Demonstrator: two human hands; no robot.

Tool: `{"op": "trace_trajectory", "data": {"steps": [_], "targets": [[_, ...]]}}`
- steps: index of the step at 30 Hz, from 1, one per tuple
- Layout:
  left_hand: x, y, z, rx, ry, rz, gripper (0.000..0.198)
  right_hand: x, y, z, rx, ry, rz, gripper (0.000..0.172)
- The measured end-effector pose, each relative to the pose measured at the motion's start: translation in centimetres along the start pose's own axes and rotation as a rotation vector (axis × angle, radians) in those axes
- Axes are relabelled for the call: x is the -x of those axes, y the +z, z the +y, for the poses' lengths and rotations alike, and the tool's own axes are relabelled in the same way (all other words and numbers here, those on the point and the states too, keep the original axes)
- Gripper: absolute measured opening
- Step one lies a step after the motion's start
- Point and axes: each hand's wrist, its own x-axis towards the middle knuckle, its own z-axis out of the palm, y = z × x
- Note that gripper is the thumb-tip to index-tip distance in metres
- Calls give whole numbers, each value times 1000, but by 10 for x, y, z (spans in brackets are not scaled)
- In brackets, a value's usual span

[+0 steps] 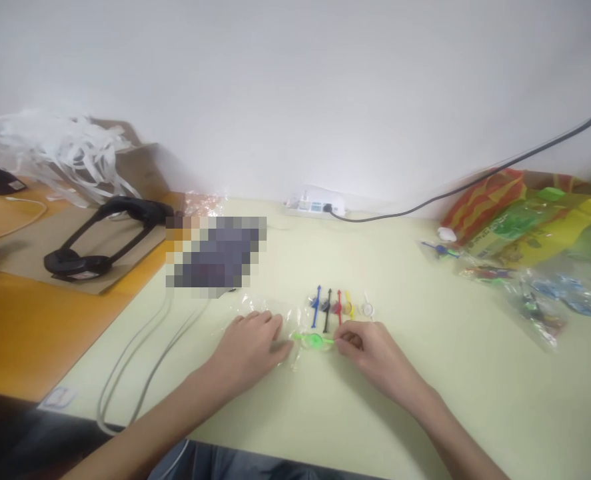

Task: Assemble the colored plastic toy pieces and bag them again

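Observation:
A small green plastic toy (311, 341) with a round middle and a thin stem lies between my two hands on the pale table (425, 400). My left hand (251, 348) pinches its left end, fingers curled, over a clear plastic wrapper (265, 310). My right hand (370, 352) pinches its right stem. Just beyond stands a row of like toys: blue (316, 305), black (328, 308), red (338, 305), yellow (348, 305) and white (367, 307).
Bags of colourful toys (520, 227) lie at the right. A power strip (315, 203) with a dark cable sits by the wall. Black headphones (100, 237) rest on cardboard at the left, near shredded white paper (70, 150). Grey cables (140, 360) loop at the near left.

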Motion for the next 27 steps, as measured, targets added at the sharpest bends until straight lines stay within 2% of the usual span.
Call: {"op": "trace_trajectory", "data": {"steps": [3,7,13,20,24,27], "targets": [[1,-2,2,-37,0,-33,20,-2,5,-3,-31,0,-9,19],[4,-1,3,-46,43,-8,20,-3,14,-9,-3,-16,-6,21],[7,-2,0,18,102,40,22,-3,27,-19,320,-155,88,25],[5,-24,-2,91,145,8,25,-12,37,-29,703,-299,178,22],[1,-39,-6,285,88,-87,27,-14,39,-36,779,-410,164,20],[-2,-42,-9,385,67,-119,33,-15,44,-41,763,-463,169,17]]}}
